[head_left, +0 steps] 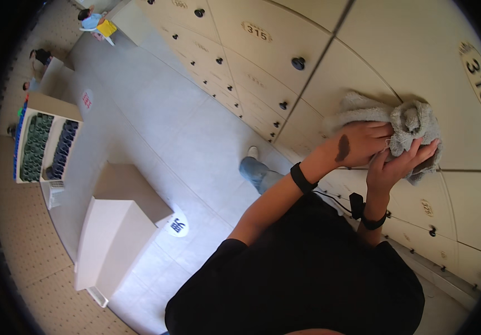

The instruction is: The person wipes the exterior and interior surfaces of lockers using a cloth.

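A grey towel [355,106] is bunched up against the cream locker doors [380,67] at the upper right. My left hand [363,142] is closed on its near side, the fingertips hidden in the folds. Just to the right, my right hand [399,164] grips the lower part of the bundle, with its fingers bent over the cloth and its thumb raised. A rolled fold of the towel stands up above both hands. Each wrist wears a black band, and a small dark device sits on the right one.
Black round knobs [298,63] stick out from the locker doors around my hands. Behind me to the left is a beige bench-like block [103,240] on the grey tiled floor. Farther off stands a rack [56,106] of dark footwear. A seated person [91,19] and others are at the far upper left.
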The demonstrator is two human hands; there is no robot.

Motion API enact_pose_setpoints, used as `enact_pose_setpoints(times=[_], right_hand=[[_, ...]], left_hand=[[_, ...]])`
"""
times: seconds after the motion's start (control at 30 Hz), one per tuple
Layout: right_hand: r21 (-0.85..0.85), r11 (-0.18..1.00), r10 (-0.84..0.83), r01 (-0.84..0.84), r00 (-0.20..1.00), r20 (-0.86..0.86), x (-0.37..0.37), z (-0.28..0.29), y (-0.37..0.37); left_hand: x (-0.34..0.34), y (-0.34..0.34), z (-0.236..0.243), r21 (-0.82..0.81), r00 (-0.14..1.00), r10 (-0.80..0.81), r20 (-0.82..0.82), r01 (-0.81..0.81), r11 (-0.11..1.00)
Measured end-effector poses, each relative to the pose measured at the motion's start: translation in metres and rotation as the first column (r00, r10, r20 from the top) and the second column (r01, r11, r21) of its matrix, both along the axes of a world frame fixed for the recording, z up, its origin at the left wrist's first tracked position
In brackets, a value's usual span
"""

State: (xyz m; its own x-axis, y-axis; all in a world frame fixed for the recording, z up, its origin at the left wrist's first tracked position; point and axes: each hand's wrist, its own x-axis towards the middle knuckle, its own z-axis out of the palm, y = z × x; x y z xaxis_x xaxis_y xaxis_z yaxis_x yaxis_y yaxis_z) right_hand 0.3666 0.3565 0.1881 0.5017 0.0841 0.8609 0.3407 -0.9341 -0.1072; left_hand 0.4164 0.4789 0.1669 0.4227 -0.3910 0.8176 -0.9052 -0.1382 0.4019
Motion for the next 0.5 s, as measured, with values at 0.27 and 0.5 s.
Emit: enact_pose_setpoints(times=[0.27, 0.5], right_hand=[[0.223, 0.941, 0.230, -0.254, 0.965, 0.127, 0.084, -0.017, 0.123], [0.145, 0.927, 0.341, -0.346, 0.938, 0.059, 0.129, -0.024, 0.200]], left_hand=[[0.088, 0.150, 0.034, 0.284, 0.945, 0.269, 0.186, -0.313, 0.906], [0.137, 0.235, 0.019, 0.192, 0.904, 0.400, 0.151, -0.423, 0.885]])
